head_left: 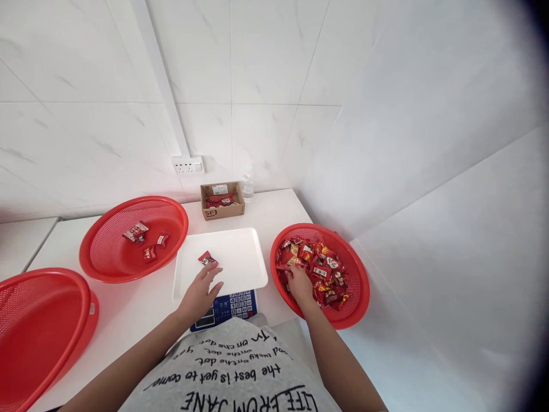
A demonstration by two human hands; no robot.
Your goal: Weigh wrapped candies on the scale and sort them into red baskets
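Note:
A white tray (240, 252) rests on a blue scale (229, 308). On the tray lies one red sweet packet (207, 259). My left hand (201, 292) hovers just below that packet, fingers spread and open, touching the tray's front part. My right hand (300, 286) reaches into the red basket (360, 286) at the right, which holds several red and gold wrapped sweets (319, 269). Its fingers curl down among the sweets; what they grip is hidden.
A second red basket (107, 257) at the left holds three packets (146, 240). A third red basket (38, 326) sits at the near left. A small cardboard box (223, 201) with red packets and a clear bottle (247, 186) stand by the tiled wall.

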